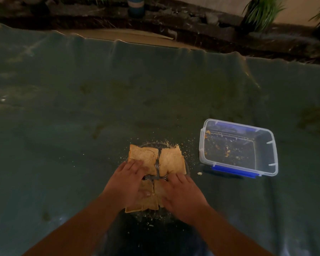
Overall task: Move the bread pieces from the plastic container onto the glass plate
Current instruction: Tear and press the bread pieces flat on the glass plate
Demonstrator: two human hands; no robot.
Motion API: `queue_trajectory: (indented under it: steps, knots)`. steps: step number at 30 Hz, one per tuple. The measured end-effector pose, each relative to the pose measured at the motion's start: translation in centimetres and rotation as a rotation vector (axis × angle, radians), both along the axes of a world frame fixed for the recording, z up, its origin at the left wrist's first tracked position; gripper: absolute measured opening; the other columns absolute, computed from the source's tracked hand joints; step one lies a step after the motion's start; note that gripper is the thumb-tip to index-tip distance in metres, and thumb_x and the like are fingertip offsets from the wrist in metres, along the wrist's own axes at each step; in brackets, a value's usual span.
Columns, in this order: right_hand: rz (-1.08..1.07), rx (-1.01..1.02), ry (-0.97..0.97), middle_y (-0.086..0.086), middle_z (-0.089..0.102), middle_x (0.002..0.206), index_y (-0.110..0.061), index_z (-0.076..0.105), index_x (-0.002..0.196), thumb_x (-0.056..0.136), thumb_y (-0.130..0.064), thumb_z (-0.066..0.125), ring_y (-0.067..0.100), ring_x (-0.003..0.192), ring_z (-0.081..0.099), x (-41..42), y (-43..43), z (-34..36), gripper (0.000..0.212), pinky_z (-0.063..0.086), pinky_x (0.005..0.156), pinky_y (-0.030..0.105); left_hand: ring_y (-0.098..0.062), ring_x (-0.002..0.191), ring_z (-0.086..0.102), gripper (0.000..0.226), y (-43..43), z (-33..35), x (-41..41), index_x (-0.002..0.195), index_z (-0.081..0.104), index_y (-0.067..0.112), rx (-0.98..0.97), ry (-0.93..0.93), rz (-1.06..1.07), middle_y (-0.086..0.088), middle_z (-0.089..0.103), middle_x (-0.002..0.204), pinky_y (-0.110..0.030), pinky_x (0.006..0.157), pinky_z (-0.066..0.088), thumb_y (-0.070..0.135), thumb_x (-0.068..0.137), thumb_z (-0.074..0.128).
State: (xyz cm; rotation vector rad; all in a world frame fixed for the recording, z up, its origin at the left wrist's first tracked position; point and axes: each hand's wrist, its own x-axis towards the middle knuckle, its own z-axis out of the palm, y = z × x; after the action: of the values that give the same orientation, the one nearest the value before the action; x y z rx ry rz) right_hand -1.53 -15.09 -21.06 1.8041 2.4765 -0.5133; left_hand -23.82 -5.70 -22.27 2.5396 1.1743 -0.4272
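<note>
Bread pieces [156,174] all sit on glass plate [187,168], four quarters; plastic container [237,147] to the right holds only crumbs. Transfer looks done, now tidying. Left hand [128,183] & right hand [181,194] lie flat, fingers spread, pressing near pieces, gripping nothing. Next: lift hands w/o dragging bread off the rim.

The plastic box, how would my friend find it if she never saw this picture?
Start at the big green cloth over the table, then find the glass plate of bread pieces under both hands. Just right of it sits the plastic box: see-through, blue clips, open, holding only crumbs.
</note>
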Motion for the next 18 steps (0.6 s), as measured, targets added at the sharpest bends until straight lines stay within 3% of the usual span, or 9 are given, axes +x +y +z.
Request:
queue_trajectory:
  steps: [5,8,13,18]
  knots:
    - [-0.012,-0.124,-0.057,0.011,0.049,0.147,-0.027,0.039,0.149,0.099,-0.053,0.044,0.033,0.135,0.042,1.0,-0.6,-0.8,0.057,0.039,0.111,0.052,-0.027,0.156,-0.004,0.115,0.0,-0.4,-0.6,0.162,0.007,0.021,-0.029,0.057,-0.068,-0.009,0.0,0.173,-0.049,0.126,-0.003,0.093,0.075,0.031]
    - [-0.035,-0.128,-0.065,0.011,0.048,0.146,-0.027,0.035,0.15,0.099,-0.053,0.044,0.033,0.134,0.041,0.9,-0.7,-0.9,0.058,0.039,0.111,0.051,-0.027,0.156,-0.005,0.114,0.3,-0.6,-0.7,0.162,0.006,0.021,-0.02,0.064,-0.094,-0.008,-0.002,0.173,-0.052,0.127,-0.001,0.09,0.078,0.041]
    - [-0.121,-0.11,-0.08,0.013,0.055,0.134,-0.019,0.044,0.148,0.1,-0.049,0.046,0.033,0.121,0.05,-0.8,-1.5,-1.1,0.056,0.046,0.102,0.048,-0.027,0.156,-0.004,0.114,1.5,-0.6,-0.4,0.162,0.002,0.022,0.012,0.09,-0.156,-0.007,-0.002,0.173,-0.05,0.122,-0.007,0.086,0.079,0.049]
    - [-0.143,-0.069,-0.08,0.013,0.051,0.142,-0.019,0.04,0.15,0.099,-0.05,0.042,0.035,0.128,0.045,-0.9,-0.8,-0.9,0.06,0.041,0.107,0.052,-0.028,0.156,-0.002,0.114,1.2,-0.7,-0.2,0.162,0.008,0.022,0.024,0.059,-0.136,-0.008,0.003,0.173,-0.049,0.121,-0.008,0.085,0.078,0.053]
